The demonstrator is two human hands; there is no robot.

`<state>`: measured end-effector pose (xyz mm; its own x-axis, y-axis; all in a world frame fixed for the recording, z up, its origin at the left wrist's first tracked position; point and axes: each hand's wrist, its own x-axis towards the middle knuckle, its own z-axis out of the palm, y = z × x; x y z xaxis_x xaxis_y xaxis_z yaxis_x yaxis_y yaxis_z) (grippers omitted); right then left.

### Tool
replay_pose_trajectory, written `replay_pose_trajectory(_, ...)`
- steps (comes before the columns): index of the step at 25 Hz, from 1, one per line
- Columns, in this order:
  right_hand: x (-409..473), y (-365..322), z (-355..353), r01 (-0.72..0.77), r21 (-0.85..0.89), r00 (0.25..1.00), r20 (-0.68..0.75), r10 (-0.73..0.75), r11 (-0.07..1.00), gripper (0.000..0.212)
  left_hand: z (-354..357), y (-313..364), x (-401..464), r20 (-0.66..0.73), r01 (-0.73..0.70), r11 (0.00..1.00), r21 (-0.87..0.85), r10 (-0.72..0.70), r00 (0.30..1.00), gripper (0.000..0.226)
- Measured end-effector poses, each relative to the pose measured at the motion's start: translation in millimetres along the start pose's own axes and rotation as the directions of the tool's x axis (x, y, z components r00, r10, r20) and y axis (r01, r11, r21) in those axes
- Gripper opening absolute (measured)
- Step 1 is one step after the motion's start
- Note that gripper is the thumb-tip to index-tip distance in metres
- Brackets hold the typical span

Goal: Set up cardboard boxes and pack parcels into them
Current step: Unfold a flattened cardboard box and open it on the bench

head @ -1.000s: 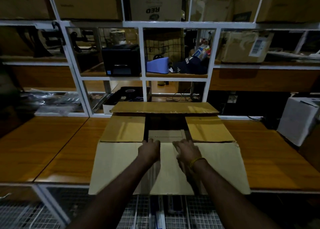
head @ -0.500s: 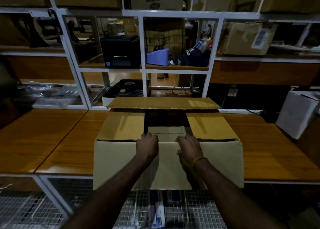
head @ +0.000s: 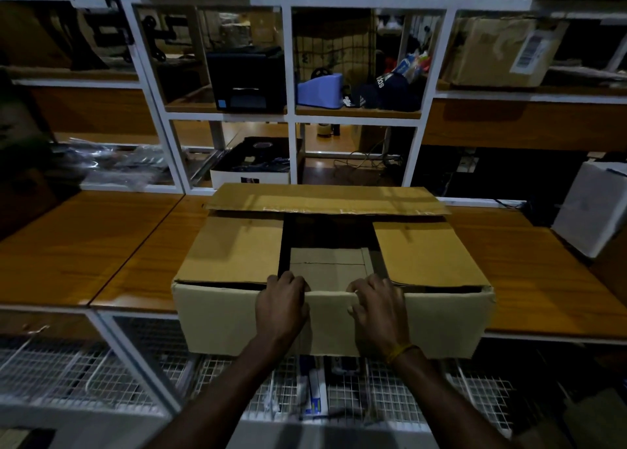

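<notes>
Fingertips of both hands hidden behind the cardboard box (head: 217,316) near flap; box interior apparently dark, contents indiscernible.

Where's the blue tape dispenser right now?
In the head view, the blue tape dispenser sits on the middle shelf straight behind the cardboard box, between the black printer and a dark cap.

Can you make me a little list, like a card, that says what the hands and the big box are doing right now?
box: cardboard box on the wooden table, top partly open
side flaps: both folded flat inward, a gap between them
far flap: stands out toward the shelves
near flap: hangs down the front of the box
left hand: fingers curled over the front top edge
right hand: fingers curled over the same edge, beside the left
inside the box: only its cardboard bottom shows through the gap
nearby: white box at the right
</notes>
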<state>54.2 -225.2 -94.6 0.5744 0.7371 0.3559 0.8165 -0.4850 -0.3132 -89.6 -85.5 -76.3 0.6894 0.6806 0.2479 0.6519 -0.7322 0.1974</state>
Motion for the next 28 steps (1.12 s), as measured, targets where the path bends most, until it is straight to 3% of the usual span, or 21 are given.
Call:
replay_pose_trajectory(7, -14, -5, 7, 0.001, 0.045, 1.0, -0.012, 0.0, 0.999, 0.036, -1, -7, -16, -0.028, 0.013, 1.0, -0.016, -0.013, 1.0, 0.027)
replay_pose_trajectory(10, -10, -5, 4, 0.0, 0.02, 1.0, 0.012, 0.0, 1.0, 0.031, -5, -6, -9, 0.026, 0.01, 1.0, 0.002, -0.01, 1.0, 0.028)
replay_pose_trajectory(13, 0, -9, -1, 0.015, 0.056, 1.0, -0.001, -0.015, 0.998, 0.026, -13, -6, 6, 0.07, 0.037, 0.995, -0.095, -0.03, 0.997, 0.03)
replay_pose_trajectory(17, 28, -20, 7, -0.009, 0.113, 0.999, -0.04, 0.013, 0.994, 0.037, -6, -2, 33, 0.098, 0.044, 0.989, -0.138, -0.03, 0.995, 0.051)
replay_pose_trajectory(22, 88, -26, 9, -0.121, 0.006, 0.965, 0.236, 0.116, 0.993, 0.069, 10, -9, 78, 0.194, 0.03, 0.999, -0.025, -0.024, 0.981, 0.073)
replay_pose_trajectory(28, 143, -8, 29, -0.007, -0.062, 0.961, 0.275, 0.024, 0.998, 0.083, 5, -13, 135, 0.178, -0.027, 1.0, 0.011, 0.025, 0.984, 0.086)
